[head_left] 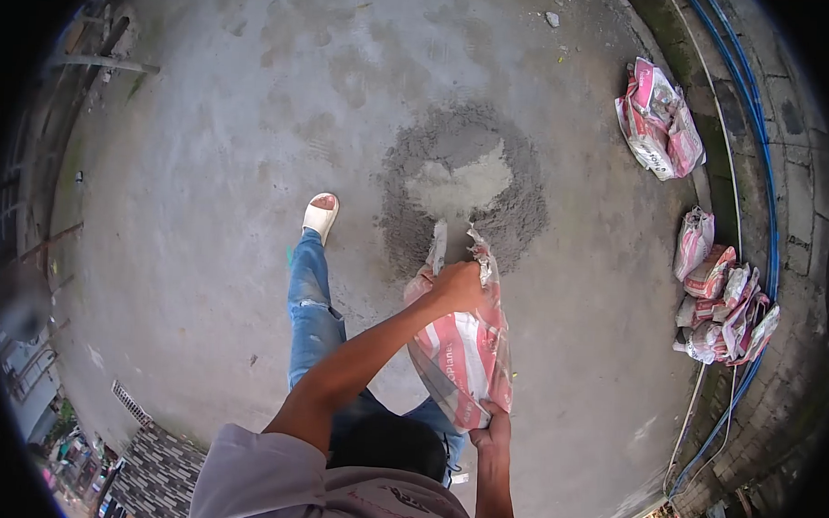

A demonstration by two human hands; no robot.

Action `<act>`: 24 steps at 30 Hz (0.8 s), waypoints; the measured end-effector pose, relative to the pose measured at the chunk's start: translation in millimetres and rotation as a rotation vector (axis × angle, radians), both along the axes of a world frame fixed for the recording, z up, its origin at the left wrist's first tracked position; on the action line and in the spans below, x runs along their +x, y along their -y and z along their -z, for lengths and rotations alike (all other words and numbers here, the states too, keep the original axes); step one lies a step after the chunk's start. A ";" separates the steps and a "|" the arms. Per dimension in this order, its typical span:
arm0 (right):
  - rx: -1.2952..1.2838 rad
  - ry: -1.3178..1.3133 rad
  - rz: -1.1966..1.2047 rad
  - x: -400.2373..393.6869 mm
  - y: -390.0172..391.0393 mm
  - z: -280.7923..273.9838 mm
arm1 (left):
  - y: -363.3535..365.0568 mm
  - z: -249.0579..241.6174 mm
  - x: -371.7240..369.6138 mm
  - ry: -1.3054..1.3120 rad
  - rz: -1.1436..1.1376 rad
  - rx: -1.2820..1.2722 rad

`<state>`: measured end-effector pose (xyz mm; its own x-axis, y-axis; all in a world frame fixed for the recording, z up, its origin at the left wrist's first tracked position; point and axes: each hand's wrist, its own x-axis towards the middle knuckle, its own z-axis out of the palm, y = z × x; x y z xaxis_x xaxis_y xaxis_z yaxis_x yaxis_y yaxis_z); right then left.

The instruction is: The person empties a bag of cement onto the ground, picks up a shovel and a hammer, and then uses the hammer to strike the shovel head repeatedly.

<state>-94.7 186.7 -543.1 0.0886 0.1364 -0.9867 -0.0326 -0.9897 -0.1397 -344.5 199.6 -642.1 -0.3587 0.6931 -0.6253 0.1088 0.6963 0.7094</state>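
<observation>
A red-and-white cement sack (466,352) hangs tilted in front of me, its torn mouth pointing forward to the pile. My left hand (459,286) is closed on the sack near the torn end. At the other end, my right hand (493,428) grips the lower corner. Just beyond the mouth lies a round pile of dark grey, sand-like material (517,203), with paler grey powder (463,180) heaped over its middle. Whether powder is still inside the sack cannot be seen.
Concrete floor (225,207) surrounds the pile. One group of crumpled sacks (661,121) lies at the upper right, with more sacks (719,297) below it. Blue pipes (761,134) run along the right edge. My foot in a white slipper (319,217) stands left of the pile.
</observation>
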 end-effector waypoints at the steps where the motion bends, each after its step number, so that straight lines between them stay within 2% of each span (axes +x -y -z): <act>1: -0.003 -0.015 0.005 3.6 0.7 2.7 | 1.7 -0.4 1.0 -0.002 0.002 0.003; 4: -0.002 -0.029 0.026 17.0 6.1 7.6 | 10.4 0.7 16.5 -0.034 0.019 -0.063; 12: 0.074 0.051 0.040 27.8 6.0 0.1 | 5.6 41.0 59.9 -0.041 0.011 -0.023; 16: 0.068 0.062 0.107 48.0 -2.0 1.6 | -22.1 44.5 61.2 0.009 0.102 0.050; 18: 0.054 0.100 0.140 62.2 13.9 -12.2 | -23.2 41.5 74.4 0.036 0.067 0.033; 20: 0.073 0.077 0.156 63.3 2.0 -4.0 | -31.6 32.6 76.9 -0.032 0.074 0.038; 22: 0.052 0.108 0.178 62.4 -4.4 0.9 | -24.0 36.3 90.5 0.070 0.135 0.036; 24: -0.034 0.205 0.185 70.3 -2.1 -12.4 | -21.9 33.7 99.0 -0.034 0.149 0.045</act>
<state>-24.4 188.8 -530.6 0.3067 0.0663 -0.9495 -0.1874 -0.9738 -0.1286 -245.5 221.4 -675.8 -0.2704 0.7675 -0.5812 0.2331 0.6379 0.7340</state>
